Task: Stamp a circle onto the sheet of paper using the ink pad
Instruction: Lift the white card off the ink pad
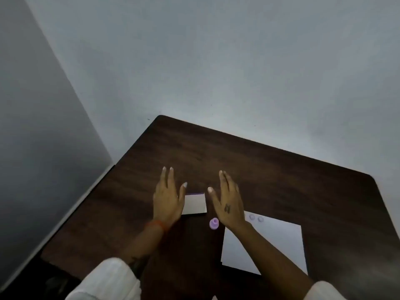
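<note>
A white sheet of paper (pixel 272 241) lies on the dark wooden table (pixel 281 174) at the right, with two faint purple circle marks (pixel 256 218) near its far left corner. A small purple round stamp (pixel 214 223) stands upright on the table just left of the sheet. Behind it lies the ink pad (pixel 194 204), a closed white box with a purple far edge. My left hand (pixel 167 198) hovers flat and open, partly over the box's left side. My right hand (pixel 228 202) is open too, fingers stretched, between the box and the sheet. Neither hand holds anything.
Grey walls rise behind and to the left of the table. The table's left edge (pixel 86 213) runs close to the left wall, with dark floor below. My forearms in white sleeves (pixel 108 280) reach in from the bottom.
</note>
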### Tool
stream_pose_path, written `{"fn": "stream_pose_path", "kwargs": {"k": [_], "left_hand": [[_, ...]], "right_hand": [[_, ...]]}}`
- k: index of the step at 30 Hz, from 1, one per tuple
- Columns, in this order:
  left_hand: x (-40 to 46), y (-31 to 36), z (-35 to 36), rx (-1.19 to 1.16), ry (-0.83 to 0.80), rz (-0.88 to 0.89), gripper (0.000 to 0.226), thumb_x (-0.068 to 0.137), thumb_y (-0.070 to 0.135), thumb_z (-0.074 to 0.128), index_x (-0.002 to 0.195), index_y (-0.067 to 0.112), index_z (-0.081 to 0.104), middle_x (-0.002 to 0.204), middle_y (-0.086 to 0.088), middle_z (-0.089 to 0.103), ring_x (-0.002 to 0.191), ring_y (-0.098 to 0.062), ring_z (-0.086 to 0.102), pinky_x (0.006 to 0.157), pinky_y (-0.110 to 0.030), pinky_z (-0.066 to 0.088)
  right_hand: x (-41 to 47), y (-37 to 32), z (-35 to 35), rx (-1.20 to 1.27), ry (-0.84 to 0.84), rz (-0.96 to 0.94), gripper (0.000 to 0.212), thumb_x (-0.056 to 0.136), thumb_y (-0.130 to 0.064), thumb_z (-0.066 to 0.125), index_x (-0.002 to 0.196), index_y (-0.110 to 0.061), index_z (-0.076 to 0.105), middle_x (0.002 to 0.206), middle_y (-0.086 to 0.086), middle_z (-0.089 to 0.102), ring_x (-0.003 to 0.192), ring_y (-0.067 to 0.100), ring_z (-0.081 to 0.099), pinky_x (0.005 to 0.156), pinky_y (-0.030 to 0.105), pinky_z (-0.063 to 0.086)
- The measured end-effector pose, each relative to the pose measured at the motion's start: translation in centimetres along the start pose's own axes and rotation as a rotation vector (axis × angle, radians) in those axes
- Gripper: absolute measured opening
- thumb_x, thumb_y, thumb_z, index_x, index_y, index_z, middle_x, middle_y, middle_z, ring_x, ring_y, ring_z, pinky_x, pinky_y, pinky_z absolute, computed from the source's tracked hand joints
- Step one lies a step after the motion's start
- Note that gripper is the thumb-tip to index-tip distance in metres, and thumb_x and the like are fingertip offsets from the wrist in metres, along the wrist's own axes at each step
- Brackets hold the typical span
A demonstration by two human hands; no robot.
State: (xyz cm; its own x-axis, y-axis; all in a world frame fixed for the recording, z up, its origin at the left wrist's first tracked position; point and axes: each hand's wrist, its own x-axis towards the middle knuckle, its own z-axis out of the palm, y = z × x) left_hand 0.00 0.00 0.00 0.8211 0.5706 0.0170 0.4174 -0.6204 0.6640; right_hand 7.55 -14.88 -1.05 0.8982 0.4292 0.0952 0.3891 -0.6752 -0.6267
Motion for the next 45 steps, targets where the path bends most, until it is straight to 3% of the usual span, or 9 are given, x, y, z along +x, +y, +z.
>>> {"fn": "stream_pose_path", "kwargs": {"k": [4,7,13,17,23,27,31,38,45], "left_hand": [[-1.1,-2.2,0.7,-0.110,-0.166,-0.301,0.066,0.091,0.036,0.051,0.143,0.010,0.021,0.151,-0.018,0.028,0.136,-0.034,0.032,0.112,-0.047,0.032],[-1.2,-2.6,0.9,-0.146,-0.215,-0.366,0.063,0.090,0.032,0.055,0.140,0.004,0.030,0.147,-0.020,0.034,0.130,-0.035,0.041,0.109,-0.049,0.036],[-1.1,-1.8,1.3,-0.208,-0.218,-0.367,0.046,0.088,0.024,0.059,0.129,0.008,0.048,0.133,-0.016,0.048,0.117,-0.030,0.052,0.104,-0.042,0.043],[-0.9,-1.5,1.4,-0.193,-0.199,-0.387,0.046,0.089,0.024,0.058,0.130,0.006,0.048,0.133,-0.017,0.049,0.118,-0.030,0.051,0.105,-0.042,0.042],[-0.9,-1.0,0.5,-0.204,-0.126,-0.375,0.047,0.090,0.025,0.055,0.131,0.003,0.046,0.136,-0.017,0.049,0.123,-0.029,0.048,0.106,-0.041,0.040],[-1.5,-1.3,-1.2,-0.204,-0.041,-0.353,0.049,0.090,0.026,0.056,0.133,0.005,0.044,0.137,-0.016,0.046,0.124,-0.029,0.046,0.102,-0.039,0.039],[-3.6,-2.9,-2.6,-0.192,0.009,-0.356,0.047,0.090,0.028,0.056,0.131,0.008,0.047,0.134,-0.015,0.048,0.118,-0.029,0.051,0.097,-0.038,0.043],[-8.1,-5.7,-2.3,-0.161,-0.037,-0.402,0.040,0.090,0.023,0.056,0.126,0.006,0.052,0.129,-0.018,0.053,0.113,-0.030,0.055,0.096,-0.039,0.046],[-8.1,-6.2,-1.5,-0.114,-0.024,-0.376,0.040,0.088,0.022,0.059,0.125,0.005,0.053,0.127,-0.018,0.055,0.115,-0.029,0.053,0.096,-0.038,0.045]], "right_hand": [[-0.7,1.1,1.8,-0.002,-0.236,0.125,0.051,0.091,-0.033,0.052,0.136,-0.013,0.039,0.139,0.012,0.048,0.131,0.025,0.038,0.105,0.031,0.033],[-1.0,1.4,2.8,-0.016,-0.278,0.128,0.039,0.090,-0.033,0.052,0.125,-0.015,0.053,0.122,0.010,0.058,0.118,0.024,0.048,0.093,0.026,0.034],[-0.6,0.7,3.5,0.002,-0.242,0.131,0.033,0.085,-0.024,0.060,0.118,-0.019,0.060,0.118,0.008,0.063,0.109,0.023,0.052,0.088,0.024,0.037],[-0.4,0.1,3.5,0.015,-0.249,0.148,0.033,0.085,-0.024,0.061,0.117,-0.015,0.061,0.117,0.008,0.066,0.105,0.022,0.058,0.091,0.028,0.048],[-0.2,-1.4,3.1,-0.035,-0.210,0.114,0.039,0.087,-0.028,0.058,0.123,-0.013,0.056,0.117,0.011,0.062,0.108,0.025,0.055,0.094,0.034,0.048],[-0.8,-3.0,2.9,0.015,-0.183,0.101,0.037,0.087,-0.027,0.059,0.123,-0.016,0.057,0.117,0.008,0.061,0.103,0.021,0.059,0.083,0.021,0.043],[-2.7,-4.3,3.1,0.130,-0.276,0.101,0.038,0.087,-0.023,0.060,0.124,-0.019,0.055,0.122,0.006,0.060,0.106,0.018,0.059,0.088,0.023,0.045],[-6.8,-3.9,4.7,0.196,-0.416,0.140,0.031,0.086,-0.018,0.060,0.117,-0.016,0.060,0.121,0.005,0.064,0.105,0.016,0.060,0.079,0.008,0.038],[-6.8,-4.0,5.0,0.141,-0.507,0.154,0.041,0.088,-0.019,0.058,0.129,-0.016,0.049,0.132,0.008,0.053,0.117,0.021,0.053,0.098,0.025,0.042]]}}
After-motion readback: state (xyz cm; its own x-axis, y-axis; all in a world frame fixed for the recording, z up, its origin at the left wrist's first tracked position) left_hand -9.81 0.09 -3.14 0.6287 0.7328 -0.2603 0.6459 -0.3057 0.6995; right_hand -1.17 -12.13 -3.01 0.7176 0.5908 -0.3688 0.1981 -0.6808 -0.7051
